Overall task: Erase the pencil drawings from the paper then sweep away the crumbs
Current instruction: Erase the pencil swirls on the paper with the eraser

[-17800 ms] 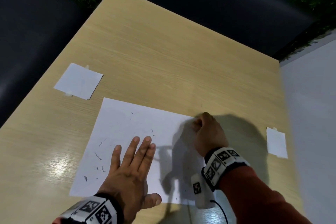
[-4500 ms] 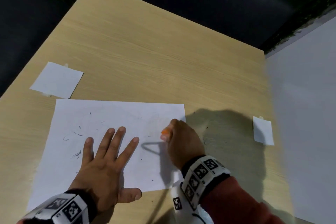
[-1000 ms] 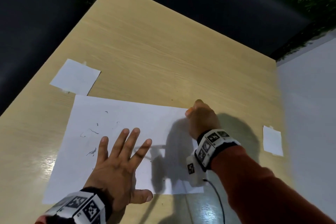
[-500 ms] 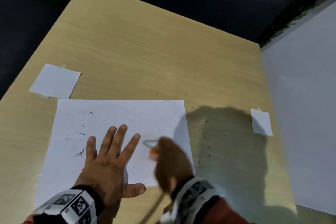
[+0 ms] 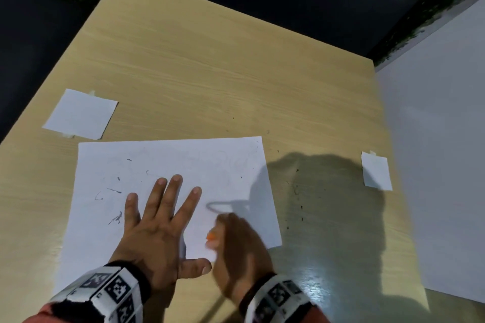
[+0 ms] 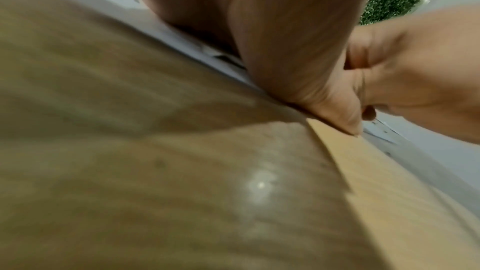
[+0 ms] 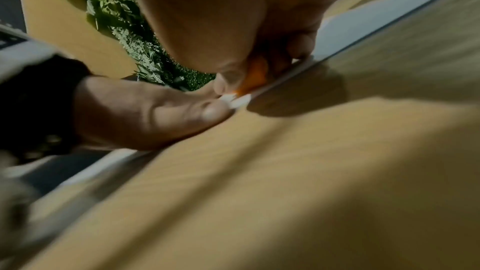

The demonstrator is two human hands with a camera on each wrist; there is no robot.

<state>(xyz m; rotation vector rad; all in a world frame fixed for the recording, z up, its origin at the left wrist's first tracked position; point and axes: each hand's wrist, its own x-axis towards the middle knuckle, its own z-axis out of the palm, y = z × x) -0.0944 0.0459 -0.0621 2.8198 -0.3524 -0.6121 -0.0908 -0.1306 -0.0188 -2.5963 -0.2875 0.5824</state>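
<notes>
The erasing step is in hand. The left hand lies flat with spread fingers on the paper, which lies at the 6 o'clock part of the surface. The right hand, blurred, pinches an orange eraser at the paper's 5 o'clock area. Pencil marks at 9 o'clock probably need rubbing next, then the crumbs at 3 o'clock sweeping.

Open wooden table beyond the paper; only two taped slips at its sides.
</notes>
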